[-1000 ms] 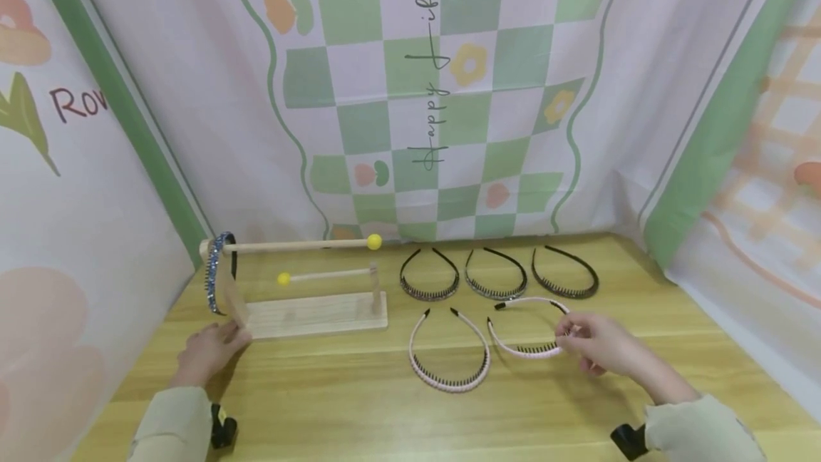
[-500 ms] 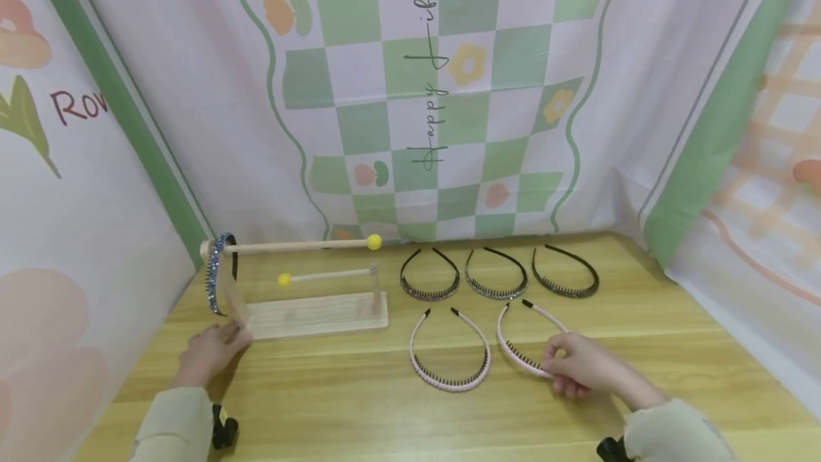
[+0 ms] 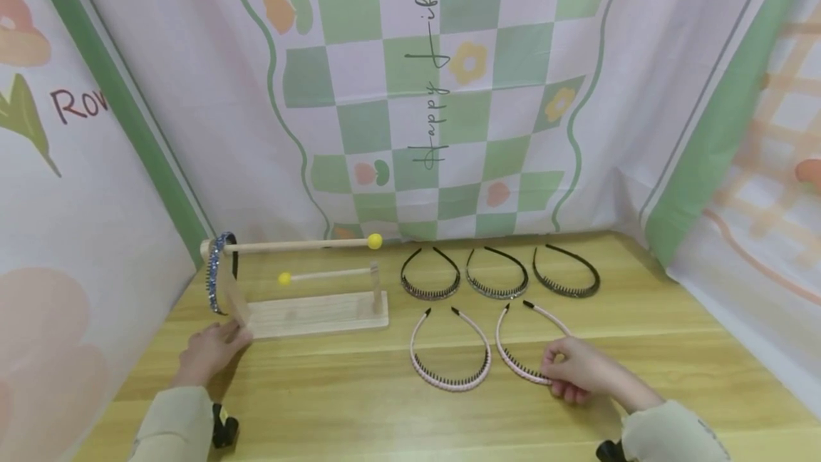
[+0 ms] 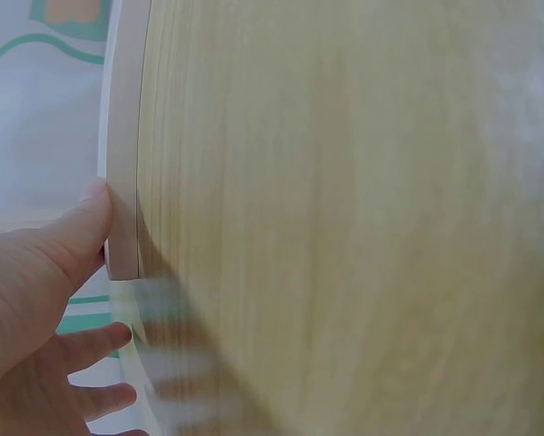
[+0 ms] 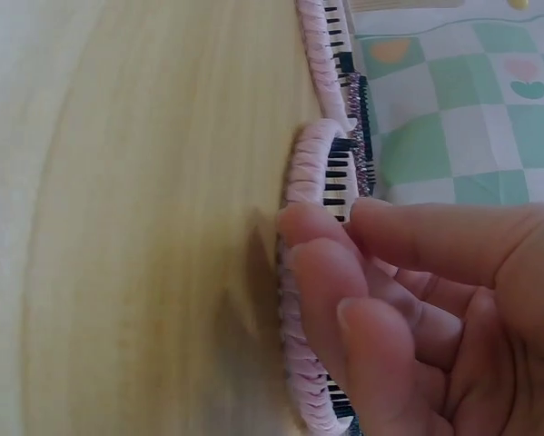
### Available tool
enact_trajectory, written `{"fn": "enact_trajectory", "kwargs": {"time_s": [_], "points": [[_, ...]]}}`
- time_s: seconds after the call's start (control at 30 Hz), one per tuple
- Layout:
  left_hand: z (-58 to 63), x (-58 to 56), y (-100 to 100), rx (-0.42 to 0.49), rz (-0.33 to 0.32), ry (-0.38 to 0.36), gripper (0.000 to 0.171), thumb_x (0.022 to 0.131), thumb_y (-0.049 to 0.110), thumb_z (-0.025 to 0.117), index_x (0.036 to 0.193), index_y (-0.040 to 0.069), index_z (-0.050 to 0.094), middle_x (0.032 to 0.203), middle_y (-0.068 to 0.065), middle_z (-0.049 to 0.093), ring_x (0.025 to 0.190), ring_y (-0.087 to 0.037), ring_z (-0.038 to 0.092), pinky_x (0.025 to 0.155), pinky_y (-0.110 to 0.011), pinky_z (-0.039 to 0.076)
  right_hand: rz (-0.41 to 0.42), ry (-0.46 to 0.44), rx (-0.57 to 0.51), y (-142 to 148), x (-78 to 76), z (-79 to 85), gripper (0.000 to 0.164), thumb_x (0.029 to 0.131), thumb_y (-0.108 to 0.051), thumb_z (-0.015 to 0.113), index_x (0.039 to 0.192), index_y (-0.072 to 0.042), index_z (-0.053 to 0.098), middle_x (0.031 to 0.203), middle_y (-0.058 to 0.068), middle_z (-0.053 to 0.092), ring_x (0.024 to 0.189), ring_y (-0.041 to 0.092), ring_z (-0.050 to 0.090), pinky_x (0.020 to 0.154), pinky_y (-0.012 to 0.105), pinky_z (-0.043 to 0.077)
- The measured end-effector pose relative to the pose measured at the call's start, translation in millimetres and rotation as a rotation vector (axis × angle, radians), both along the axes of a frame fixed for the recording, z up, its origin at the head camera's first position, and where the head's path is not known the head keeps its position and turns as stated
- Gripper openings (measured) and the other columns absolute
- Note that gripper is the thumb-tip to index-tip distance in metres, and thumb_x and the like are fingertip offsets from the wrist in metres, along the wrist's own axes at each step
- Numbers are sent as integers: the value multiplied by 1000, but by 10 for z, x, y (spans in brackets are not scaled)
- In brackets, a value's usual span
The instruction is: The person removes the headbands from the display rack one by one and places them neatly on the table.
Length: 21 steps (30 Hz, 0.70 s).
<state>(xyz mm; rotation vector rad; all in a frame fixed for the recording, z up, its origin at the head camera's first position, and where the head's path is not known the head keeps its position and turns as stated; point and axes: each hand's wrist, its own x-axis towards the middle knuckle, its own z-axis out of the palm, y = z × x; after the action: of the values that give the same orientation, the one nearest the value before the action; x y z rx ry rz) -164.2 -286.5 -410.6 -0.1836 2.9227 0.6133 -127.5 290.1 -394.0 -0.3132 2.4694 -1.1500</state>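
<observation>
In the head view my right hand (image 3: 577, 369) pinches the lower right of a pink wrapped headband (image 3: 516, 368) with black comb teeth, its open ends pointing to the back. The right wrist view shows thumb and fingertips on the pink band (image 5: 312, 173), close over the table. My left hand (image 3: 208, 355) rests at the left end of a wooden stand (image 3: 321, 314). In the left wrist view its thumb touches the stand's base (image 4: 123, 209), with other fingers spread past the end. A blue glittery headband (image 3: 214, 276) hangs on the stand's upper bar.
Another pink headband (image 3: 452, 383) lies left of the held one. Behind them are three dark headbands in a row, the left one (image 3: 431, 295) sparkly, the middle one (image 3: 497, 294) silvery, the right one (image 3: 580, 292) black. Yellow balls (image 3: 375, 242) cap the stand's bars. A curtain (image 3: 410, 91) backs the table.
My right hand has come nearer and slightly left, turning the pink headband so its ends point backward; over the last half second it shifts only slightly. The left hand stays at the stand.
</observation>
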Motion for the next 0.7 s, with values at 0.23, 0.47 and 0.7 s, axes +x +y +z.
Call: {"fn": "enact_trajectory", "kwargs": {"time_s": [0.23, 0.47, 0.7], "points": [[-22, -10, -5, 5, 8, -5, 74, 91, 59, 38, 140, 4, 32, 132, -35, 32, 111, -61, 30, 83, -72, 29, 30, 36, -38, 8, -62, 72, 9, 87, -9, 59, 84, -2, 55, 61, 8, 61, 44, 17, 56, 37, 28, 48], [-20, -1, -6, -2, 0, 2, 73, 91, 58, 39, 140, 4, 32, 132, -36, 33, 110, -61, 31, 82, -72, 29, 62, 50, -31, -72, -172, 235, 20, 90, -16, 59, 98, 2, 55, 66, 9, 59, 47, 17, 53, 38, 29, 47], [-19, -3, -8, 11, 5, 2, 74, 91, 59, 38, 140, 4, 32, 132, -36, 32, 111, -61, 30, 83, -73, 28, 54, 106, 25, -224, -367, 506, 31, 90, -19, 59, 110, 3, 53, 76, 9, 59, 55, 23, 56, 43, 33, 48]]}}
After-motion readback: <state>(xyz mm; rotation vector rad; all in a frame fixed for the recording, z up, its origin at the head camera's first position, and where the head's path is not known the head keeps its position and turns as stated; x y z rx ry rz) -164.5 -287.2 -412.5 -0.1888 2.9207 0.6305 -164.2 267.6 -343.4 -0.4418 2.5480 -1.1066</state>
